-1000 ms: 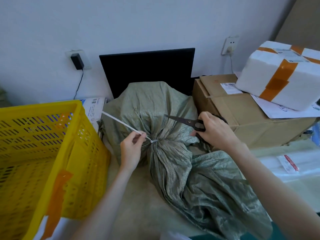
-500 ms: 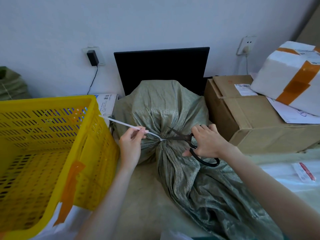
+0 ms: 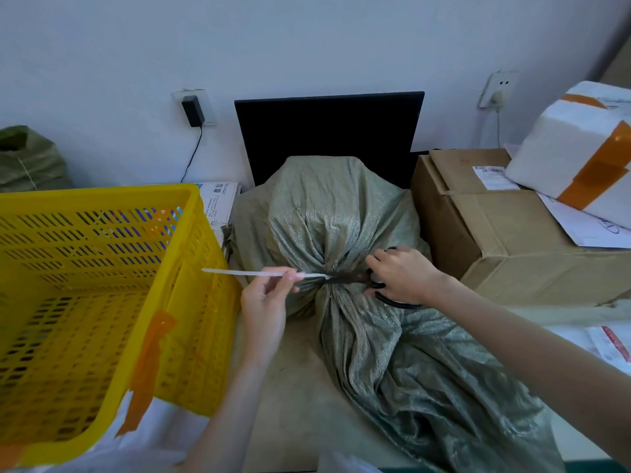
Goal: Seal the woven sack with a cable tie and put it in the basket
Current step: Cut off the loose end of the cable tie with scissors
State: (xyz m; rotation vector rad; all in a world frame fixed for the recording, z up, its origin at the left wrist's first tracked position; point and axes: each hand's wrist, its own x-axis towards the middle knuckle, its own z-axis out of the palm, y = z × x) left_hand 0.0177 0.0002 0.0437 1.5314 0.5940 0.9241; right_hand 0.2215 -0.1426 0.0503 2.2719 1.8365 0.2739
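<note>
The white stickers on the brown cardboard box [image 3: 512, 230] and on the papers behind the basket had print on them, but it was too small to read. The green woven sack [image 3: 341, 227] looked rough and shiny, and it sat in the middle of the table with its neck bunched tight. A thin white cable tie [image 3: 252, 273] went round that neck, and its long flat tail stuck out to the left. The left hand [image 3: 264, 302] pinched the tail between its fingers. The right hand [image 3: 401, 273] was closed on the black handles of the scissors [image 3: 355, 278], and the dark blades lay at the tie, right by the neck. The yellow plastic basket [image 3: 102, 268], full of little slots, stood just left of the sack with orange tape stuck on its side. A white foam box [image 3: 577, 148] with orange tape sat on the cardboard box
</note>
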